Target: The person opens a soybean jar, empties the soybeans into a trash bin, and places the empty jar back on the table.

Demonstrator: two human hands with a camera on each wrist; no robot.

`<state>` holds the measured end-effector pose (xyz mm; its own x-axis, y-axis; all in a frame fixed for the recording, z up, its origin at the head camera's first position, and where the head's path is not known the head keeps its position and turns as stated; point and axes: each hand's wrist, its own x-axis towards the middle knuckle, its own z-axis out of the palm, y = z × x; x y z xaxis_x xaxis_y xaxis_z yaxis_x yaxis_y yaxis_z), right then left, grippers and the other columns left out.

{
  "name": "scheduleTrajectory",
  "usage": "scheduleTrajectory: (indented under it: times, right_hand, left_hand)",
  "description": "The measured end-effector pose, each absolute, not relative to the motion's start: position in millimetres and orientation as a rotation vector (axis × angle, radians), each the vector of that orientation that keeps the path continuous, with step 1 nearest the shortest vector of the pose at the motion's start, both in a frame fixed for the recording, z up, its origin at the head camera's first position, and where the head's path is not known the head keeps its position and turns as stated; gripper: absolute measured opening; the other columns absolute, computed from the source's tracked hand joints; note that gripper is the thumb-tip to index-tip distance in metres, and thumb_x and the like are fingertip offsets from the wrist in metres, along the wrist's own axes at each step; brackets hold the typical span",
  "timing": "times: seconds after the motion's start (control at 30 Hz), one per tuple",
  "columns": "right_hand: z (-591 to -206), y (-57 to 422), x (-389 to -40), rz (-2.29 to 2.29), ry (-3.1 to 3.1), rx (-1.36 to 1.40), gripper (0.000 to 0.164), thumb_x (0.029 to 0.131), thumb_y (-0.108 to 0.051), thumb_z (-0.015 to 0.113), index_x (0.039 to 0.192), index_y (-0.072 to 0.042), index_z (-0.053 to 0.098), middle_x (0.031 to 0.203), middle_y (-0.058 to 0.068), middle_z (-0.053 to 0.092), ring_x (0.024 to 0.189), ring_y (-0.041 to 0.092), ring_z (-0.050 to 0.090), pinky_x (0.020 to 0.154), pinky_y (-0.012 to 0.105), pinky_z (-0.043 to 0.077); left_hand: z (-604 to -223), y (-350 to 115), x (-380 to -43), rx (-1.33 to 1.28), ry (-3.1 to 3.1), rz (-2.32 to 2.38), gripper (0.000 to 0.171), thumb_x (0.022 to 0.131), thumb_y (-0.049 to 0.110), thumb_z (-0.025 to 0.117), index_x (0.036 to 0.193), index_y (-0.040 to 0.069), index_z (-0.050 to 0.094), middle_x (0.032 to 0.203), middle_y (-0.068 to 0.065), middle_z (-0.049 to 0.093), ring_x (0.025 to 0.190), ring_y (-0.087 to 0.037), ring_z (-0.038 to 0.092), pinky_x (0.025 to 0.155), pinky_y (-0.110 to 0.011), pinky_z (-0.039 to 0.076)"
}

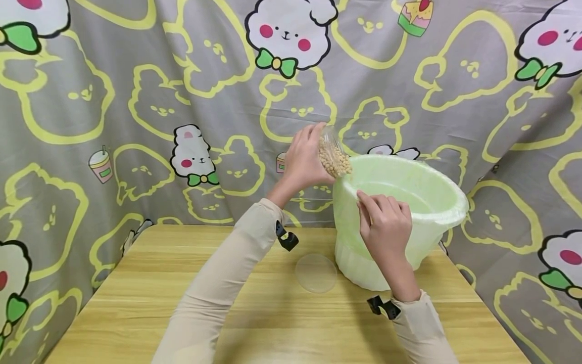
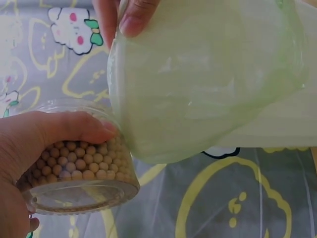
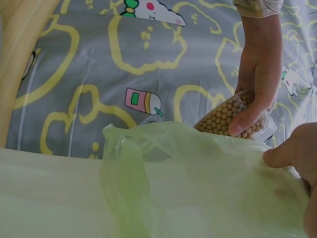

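My left hand grips a clear jar of small beige balls, tilted with its mouth at the left rim of a bin. The bin is pale, lined with a thin light green plastic bag folded over its rim. My right hand pinches the bag's folded edge at the near left of the rim. In the right wrist view, the right thumb lies on the bag, with the jar beyond it. The bin's bottom inside is hidden.
A clear round lid lies flat on the wooden table, left of the bin. A grey patterned curtain hangs behind the table and along both sides. Each wrist wears a black strap clip.
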<state>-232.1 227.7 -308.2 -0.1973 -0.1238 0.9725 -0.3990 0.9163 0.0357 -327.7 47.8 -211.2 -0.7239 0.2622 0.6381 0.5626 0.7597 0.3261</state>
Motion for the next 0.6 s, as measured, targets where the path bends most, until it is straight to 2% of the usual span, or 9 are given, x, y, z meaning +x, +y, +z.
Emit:
scheduleTrajectory:
  times: [0.2,0.43,0.6]
  right_hand:
    - [-307.6,228.6,-231.6,0.262,-1.775,0.389,0.014,0.094,-0.01,0.071,0.105,-0.006,0.079,0.084,0.015,0.073,0.072,0.037,0.063,0.073,0.05,0.047]
    - [-307.5,228.2,-231.3,0.282,-1.79,0.383,0.015,0.093,-0.009,0.072,0.106,-0.006,0.08,0.084,0.015,0.073,0.073,0.036,0.063,0.073,0.05,0.046]
    - [-307.0,227.7,-230.5,0.291,-1.799,0.38,0.015,0.093,-0.009,0.073,0.106,-0.006,0.08,0.084,0.015,0.073,0.073,0.036,0.063,0.074,0.05,0.046]
  left_hand:
    - [-209.5,49.9,-326.9,-0.63,-2.373,-0.72,0.123,0.052,0.034,0.1,0.157,0.019,0.036,0.151,-0.007,0.038,0.132,-0.022,0.046,0.091,-0.038,0.055]
    - [-207.9,52.3,-326.9,-0.653,-2.374,-0.677,0.122,0.055,0.034,0.099,0.157,0.019,0.035,0.155,-0.006,0.038,0.143,-0.024,0.038,0.095,-0.04,0.055]
    - [-207.1,54.0,-327.4,-0.656,-2.365,-0.65,0.123,0.054,0.033,0.099,0.158,0.02,0.034,0.155,-0.006,0.04,0.144,-0.024,0.038,0.1,-0.041,0.054]
